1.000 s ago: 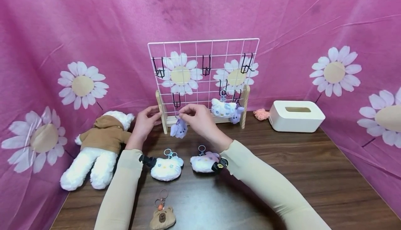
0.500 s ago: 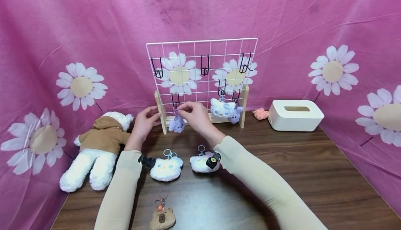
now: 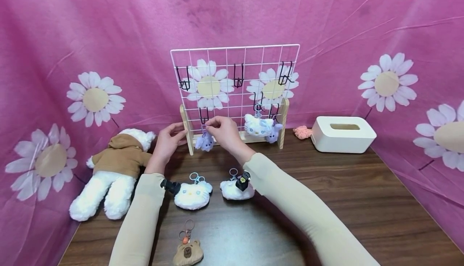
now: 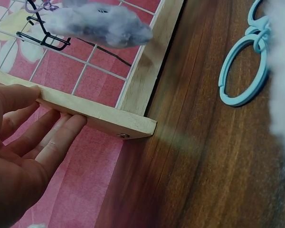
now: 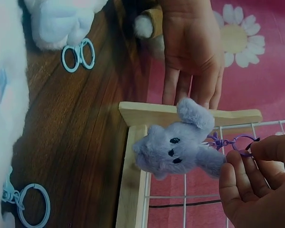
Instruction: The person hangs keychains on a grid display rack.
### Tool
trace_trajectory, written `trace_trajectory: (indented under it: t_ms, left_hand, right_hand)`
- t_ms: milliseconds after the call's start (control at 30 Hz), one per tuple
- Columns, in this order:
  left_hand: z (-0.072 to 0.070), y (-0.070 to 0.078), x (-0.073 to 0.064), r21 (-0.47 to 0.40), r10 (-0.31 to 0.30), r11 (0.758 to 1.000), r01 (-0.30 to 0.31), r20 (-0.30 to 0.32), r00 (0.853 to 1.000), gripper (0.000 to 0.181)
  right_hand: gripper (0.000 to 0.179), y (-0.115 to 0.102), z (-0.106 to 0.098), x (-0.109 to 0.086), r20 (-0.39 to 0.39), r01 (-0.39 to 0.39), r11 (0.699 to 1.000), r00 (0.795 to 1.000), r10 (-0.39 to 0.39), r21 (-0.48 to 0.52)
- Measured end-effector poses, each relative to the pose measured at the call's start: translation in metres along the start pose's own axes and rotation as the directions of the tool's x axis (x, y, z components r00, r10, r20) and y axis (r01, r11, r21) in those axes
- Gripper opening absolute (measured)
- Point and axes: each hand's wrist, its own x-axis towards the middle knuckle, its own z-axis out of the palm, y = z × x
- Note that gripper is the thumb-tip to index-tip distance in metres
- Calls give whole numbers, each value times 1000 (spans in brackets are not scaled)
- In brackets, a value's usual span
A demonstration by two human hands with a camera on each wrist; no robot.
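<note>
My right hand [image 3: 228, 134] pinches the purple key ring [image 5: 244, 144] of a lilac plush keychain [image 3: 205, 142] between thumb and fingers. The plush, with dark eyes and nose, dangles in front of the rack's lower left. The ring is at the tip of a black hook [image 4: 45, 35]; whether it is fully over it I cannot tell. My left hand [image 3: 167, 144] grips the wooden left post [image 4: 97, 111] of the white grid rack [image 3: 235, 49], thumb on one side, fingers on the other. A white cat-face plush [image 3: 258, 125] and another lilac plush [image 3: 273, 133] hang at the rack's lower right.
Two white cat-face plush keychains [image 3: 192, 196] lie on the table below the forearms, with a brown capybara keychain [image 3: 188, 253] nearer. A hooded teddy bear [image 3: 117, 161] lies at left. A tissue box [image 3: 343, 135] and pink yarn piece [image 3: 302, 132] stand right. Upper hooks [image 3: 238, 76] hold nothing.
My right hand has brought the lilac plush slightly up and back towards the rack's lower left hook. The left hand has stayed on the post.
</note>
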Motion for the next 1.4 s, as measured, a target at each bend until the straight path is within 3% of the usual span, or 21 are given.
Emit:
trace_trajectory:
  t_ms: [433, 667, 833, 933, 1033, 1200, 1400]
  left_hand:
    - [0, -1, 0, 7, -8, 1000, 8, -2, 1000, 48]
    - [1, -1, 1, 1, -17, 1000, 17, 2, 1000, 48]
    - [1, 0, 0, -3, -14, 1000, 14, 0, 1000, 48]
    - [1, 0, 0, -1, -16, 1000, 16, -5, 1000, 47]
    - [0, 0, -1, 3, -19, 1000, 19, -9, 1000, 47]
    - [0, 1, 0, 1, -25, 1000, 25, -8, 1000, 47]
    - [1, 1, 0, 12, -22, 1000, 22, -3, 1000, 47]
  right_hand:
    - [12, 10, 7, 19, -75, 17, 996, 997, -23, -82]
    - [9, 68, 32, 67, -125, 26, 995, 991, -38, -92]
    - [9, 64, 39, 73, -175, -45, 991, 984, 23, -126]
    - [7, 70, 44, 80, -181, -47, 994, 983, 28, -97]
    - [5, 89, 51, 92, -203, 4, 998, 979, -16, -62]
    - [5, 95, 55, 96, -238, 46, 996, 969, -64, -80]
    - [5, 84, 50, 90, -202, -10, 996, 979, -9, -90]
